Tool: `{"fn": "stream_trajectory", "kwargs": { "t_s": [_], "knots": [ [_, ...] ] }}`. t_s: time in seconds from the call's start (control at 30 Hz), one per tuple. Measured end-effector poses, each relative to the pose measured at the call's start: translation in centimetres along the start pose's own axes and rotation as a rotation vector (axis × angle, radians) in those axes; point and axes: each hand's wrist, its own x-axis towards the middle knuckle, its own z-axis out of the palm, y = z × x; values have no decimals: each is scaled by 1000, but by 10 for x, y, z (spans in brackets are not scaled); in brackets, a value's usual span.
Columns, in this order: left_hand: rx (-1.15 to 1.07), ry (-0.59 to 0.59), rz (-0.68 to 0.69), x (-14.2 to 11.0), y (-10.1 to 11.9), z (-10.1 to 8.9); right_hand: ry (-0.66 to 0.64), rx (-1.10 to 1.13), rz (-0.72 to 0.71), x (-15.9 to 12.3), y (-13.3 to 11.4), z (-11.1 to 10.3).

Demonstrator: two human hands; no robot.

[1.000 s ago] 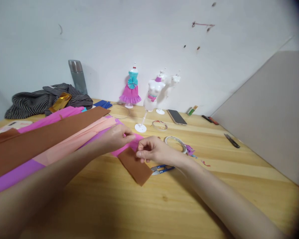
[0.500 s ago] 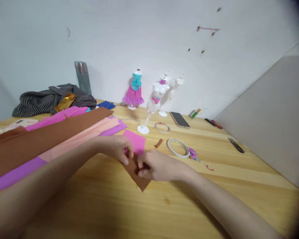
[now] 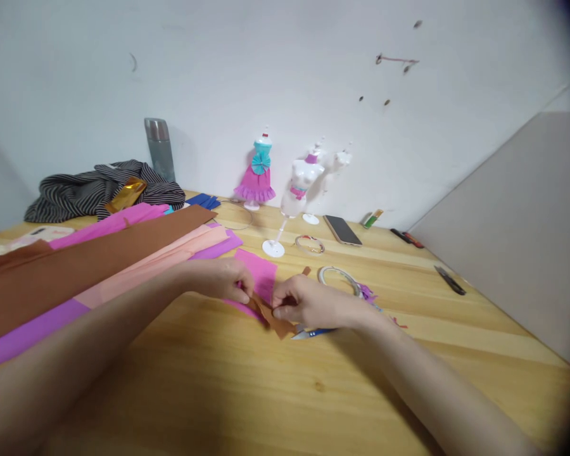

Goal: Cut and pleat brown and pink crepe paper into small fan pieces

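Between my hands is a small piece of brown crepe paper [image 3: 279,325], bent and raised off the table. My left hand [image 3: 225,278] pinches its left end, and my right hand [image 3: 308,302] grips the right side with curled fingers. Under and behind it lies a pink sheet [image 3: 261,269] of similar paper. Beneath my right hand, scissors [image 3: 313,334] with blue handles show in part; the rest is hidden by the hand. A roll of white tape [image 3: 337,272] lies just beyond my right wrist, partly covered.
Long brown, peach and purple sheets [image 3: 99,259] are piled at left, before a striped cloth [image 3: 76,196] and a bottle [image 3: 159,149]. Small mannequins [image 3: 304,177] stand at the back, one in a pink dress [image 3: 256,180]. A phone [image 3: 342,229] and a cutter [image 3: 450,280] lie at right.
The brown paper has been lifted and turned from lying flat to bent between my hands. My right hand has shifted slightly up and right, and the scissors have come into view.
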Motion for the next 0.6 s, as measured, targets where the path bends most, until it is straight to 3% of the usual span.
{"fn": "stream_trajectory", "kwargs": {
  "t_s": [0.17, 0.27, 0.47, 0.6],
  "knots": [
    [-58, 52, -7, -3, 6, -9, 57, 157, -23, 0, 2, -7],
    [-56, 97, -78, -5, 12, -11, 95, 234, -16, 0, -2, -6],
    [45, 165, -115, -5, 19, -14, 268, 87, 23, 2, -6, 2],
    [148, 151, -127, -7, 18, -18, 222, 73, 1, 3, -4, 4]
  ]
}}
